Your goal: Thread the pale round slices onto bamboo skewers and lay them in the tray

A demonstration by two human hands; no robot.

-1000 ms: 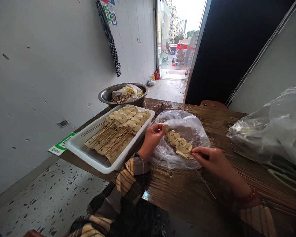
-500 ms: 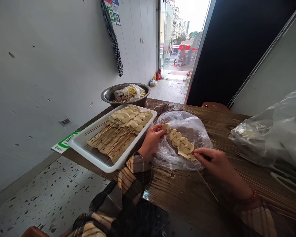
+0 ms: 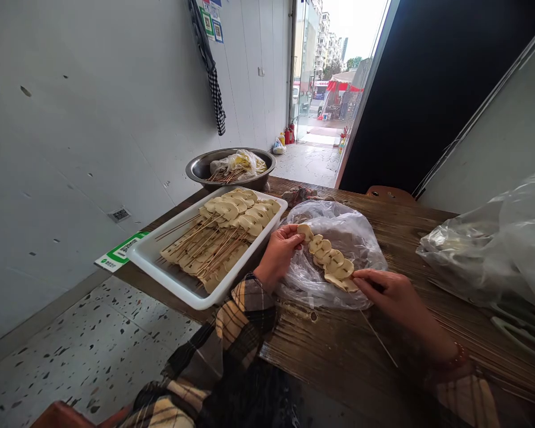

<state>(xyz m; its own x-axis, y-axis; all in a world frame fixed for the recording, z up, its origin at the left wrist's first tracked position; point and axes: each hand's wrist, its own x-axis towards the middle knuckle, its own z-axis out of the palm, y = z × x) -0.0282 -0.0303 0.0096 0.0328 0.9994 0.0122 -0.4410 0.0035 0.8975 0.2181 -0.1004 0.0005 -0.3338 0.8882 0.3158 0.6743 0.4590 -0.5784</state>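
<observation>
A skewer of pale, thin, round slices (image 3: 332,260) is stretched between my hands over a clear plastic bag (image 3: 363,238). My left hand (image 3: 280,252) is closed in a pinch on the slice at the far end. At the near end, the thumb and fingers of my right hand (image 3: 390,291) are closed on the edge of the slices. A thin stick (image 3: 380,340) sticks out below them toward me. Left of the bag, a white tray (image 3: 160,285) holds many finished skewers (image 3: 218,238) of the same slices, laid in overlapping rows.
Behind the tray stands a metal basin (image 3: 196,172) with bagged sticks. A large plastic bag (image 3: 494,244) lies on the wooden table (image 3: 330,351) at right, near scissor-like handles (image 3: 512,330). A green QR-code card (image 3: 122,251) sits at the table's left edge, beside the wall.
The whole view has shifted slightly, so things sit a little further right. Both hands keep their pinch on the skewer of slices, with barely any movement.
</observation>
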